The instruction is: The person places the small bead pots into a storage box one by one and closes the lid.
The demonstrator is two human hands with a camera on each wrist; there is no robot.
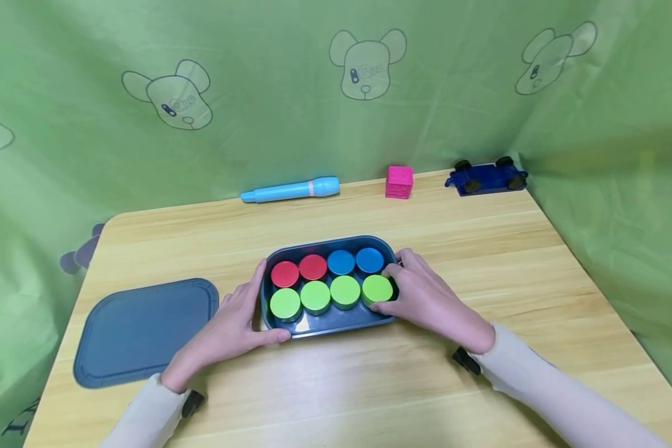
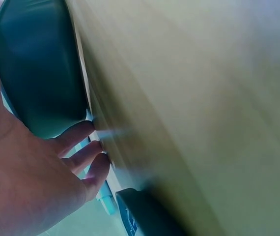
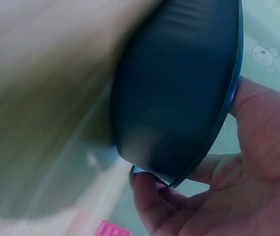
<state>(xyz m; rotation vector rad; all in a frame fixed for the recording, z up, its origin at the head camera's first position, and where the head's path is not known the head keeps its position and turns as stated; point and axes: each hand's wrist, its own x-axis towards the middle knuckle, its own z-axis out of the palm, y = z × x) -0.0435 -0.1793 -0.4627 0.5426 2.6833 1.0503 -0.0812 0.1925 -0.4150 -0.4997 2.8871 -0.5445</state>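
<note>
A dark blue rectangular box (image 1: 336, 322) holds two rows of round pieces. At the back are two red-topped pieces (image 1: 285, 274) and two blue-topped pieces (image 1: 341, 262); several green-topped pieces (image 1: 315, 297) fill the front row. My left hand (image 1: 232, 323) holds the box's left end, thumb at the front corner and index finger along the side. With thumb and index finger, my right hand (image 1: 425, 295) pinches the rightmost green-topped piece (image 1: 378, 289) inside the box. Its other fingers lie outside the right end. Both wrist views show the box's outer wall (image 2: 39, 64), not its contents.
Left of the box, a flat dark blue lid (image 1: 145, 330) lies on the wooden table (image 1: 369, 386). Along the back edge are a light blue pen-shaped toy (image 1: 291, 190), a pink cube (image 1: 399, 182) and a blue toy car chassis (image 1: 487, 177). A green curtain (image 1: 280, 81) hangs behind.
</note>
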